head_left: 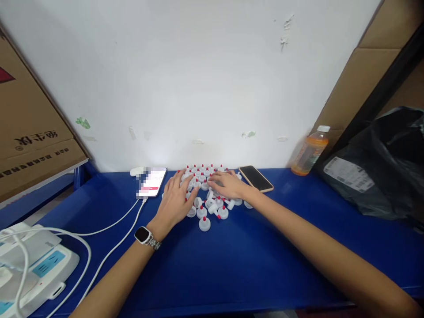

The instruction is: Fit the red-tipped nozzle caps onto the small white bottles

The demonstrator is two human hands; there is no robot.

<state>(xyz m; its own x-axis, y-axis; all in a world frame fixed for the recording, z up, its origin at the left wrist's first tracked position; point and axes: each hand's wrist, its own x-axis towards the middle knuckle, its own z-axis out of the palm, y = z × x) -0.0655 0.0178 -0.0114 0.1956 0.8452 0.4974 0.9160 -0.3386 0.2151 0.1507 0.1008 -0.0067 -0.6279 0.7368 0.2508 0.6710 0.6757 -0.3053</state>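
A pile of white plastic nozzle caps with red tips (204, 224) lies on the blue table (212, 269) against the wall. Many stand upright in a cluster at the back; several in front lie tipped on their sides. My left hand (177, 196) rests over the left side of the pile, its fingers spread. Across the right side reaches my right hand (227, 183), palm down, fingers stretched over the caps. Neither hand appears to grip a cap, though the undersides of both palms are hidden. A watch (143, 235) is on my left wrist.
A lit phone (153, 183) with a charging cable lies left of the pile, and a dark phone (256, 178) lies right. A bottle of orange drink (310, 150) stands near a black plastic bag (391, 168). A power strip (49, 269) with cables sits front left. A cardboard box (36, 110) borders the left.
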